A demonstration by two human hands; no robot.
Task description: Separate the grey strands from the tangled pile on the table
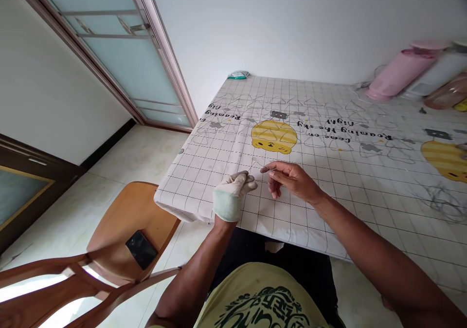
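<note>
My left hand (236,186), in a whitish glove with a pale green cuff, pinches a thin wire (257,162) above the near part of the table. The wire bends up from the gloved fingertips and runs across to my right hand (288,178). That hand is bare, its thumb and index finger close together on the wire and its other fingers curled. Several bent wire pieces (350,106), many triangular, lie in rows on the checked tablecloth (197,187). A loose tangle of wire (443,202) lies at the right.
A pink cylindrical container (404,72) and other containers stand at the back right. A small green-and-white packet (238,75) sits at the far left corner. Left of the table, a wooden chair (120,206) holds a dark phone (141,249). Behind is a glass-panelled door (127,60).
</note>
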